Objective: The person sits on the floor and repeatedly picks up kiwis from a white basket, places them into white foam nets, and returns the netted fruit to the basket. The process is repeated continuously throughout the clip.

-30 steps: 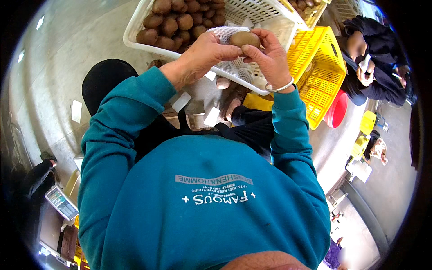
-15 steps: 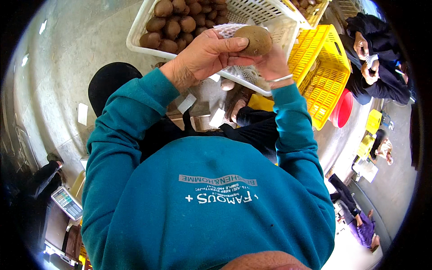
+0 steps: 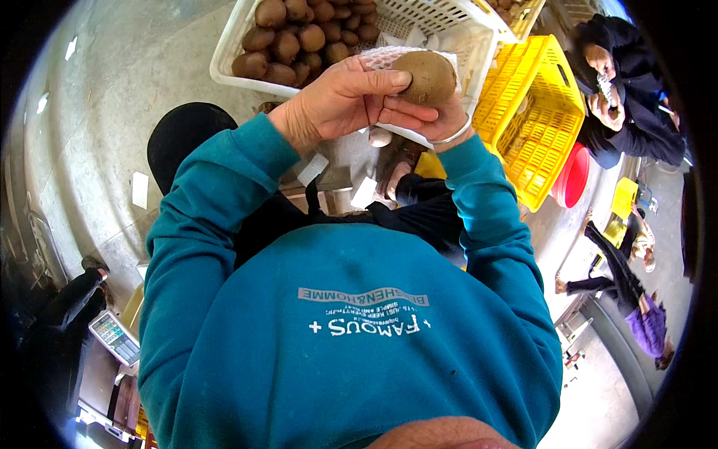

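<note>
In my left hand [image 3: 336,101] is a brown kiwifruit [image 3: 431,75], with the thumb pressed on its left side and fingers reaching beneath it. White foam netting [image 3: 374,58] lies behind the fruit at this hand. Just below and right of the fruit is my right hand [image 3: 449,120], cupped close against it, its fingertips hidden by the fruit and my left hand. Both hands are over the near rim of a white crate [image 3: 224,60], whose left part holds several loose kiwifruits [image 3: 284,41] and whose right part has white packing material.
A yellow crate [image 3: 535,120] and a red bucket [image 3: 570,176] stand at right. Beyond them a person in black [image 3: 628,105] handles something white; a person in purple [image 3: 647,329] is farther down. At lower left are a scale [image 3: 114,335] and another person's dark-clothed leg [image 3: 78,292].
The kiwifruit has moved slightly right and down. My right hand's pinch on it has shifted to lower behind it. The person in purple has moved right and come further into view.
</note>
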Available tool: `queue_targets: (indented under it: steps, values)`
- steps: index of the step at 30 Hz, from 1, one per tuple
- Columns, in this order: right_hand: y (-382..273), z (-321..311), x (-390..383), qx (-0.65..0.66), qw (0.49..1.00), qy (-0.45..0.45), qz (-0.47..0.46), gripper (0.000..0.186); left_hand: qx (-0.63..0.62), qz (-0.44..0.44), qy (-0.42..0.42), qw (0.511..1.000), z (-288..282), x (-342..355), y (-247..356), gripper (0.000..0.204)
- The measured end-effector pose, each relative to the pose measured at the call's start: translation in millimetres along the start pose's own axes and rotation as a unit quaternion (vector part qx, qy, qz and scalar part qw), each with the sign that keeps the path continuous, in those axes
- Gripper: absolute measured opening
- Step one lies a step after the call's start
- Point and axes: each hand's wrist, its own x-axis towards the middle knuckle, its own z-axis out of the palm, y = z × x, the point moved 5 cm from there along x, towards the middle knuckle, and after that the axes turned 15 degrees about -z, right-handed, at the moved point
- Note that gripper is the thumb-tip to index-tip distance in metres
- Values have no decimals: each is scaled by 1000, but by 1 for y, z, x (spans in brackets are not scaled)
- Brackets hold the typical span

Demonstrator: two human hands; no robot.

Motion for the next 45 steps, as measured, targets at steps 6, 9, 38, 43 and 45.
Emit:
queue_targets:
  steps: [6,9,38,43,45]
  values:
    - [-9,7,4,103,992,-67,31,41,60,-6,40,997,6,-11,15,59]
    - [-12,3,1,77,996,-27,41,39,94,-19,81,992,-2,-19,15,55]
    - [-39,-29,6,-623,732,192,-197,26,205,37,349,914,-41,-14,-17,35]
    - [-64,-187,51,-760,577,297,-40,32,241,-28,290,926,-37,-4,-24,31]
    - [-57,-224,63,-811,517,271,35,32,326,-14,308,893,-42,0,-28,30]
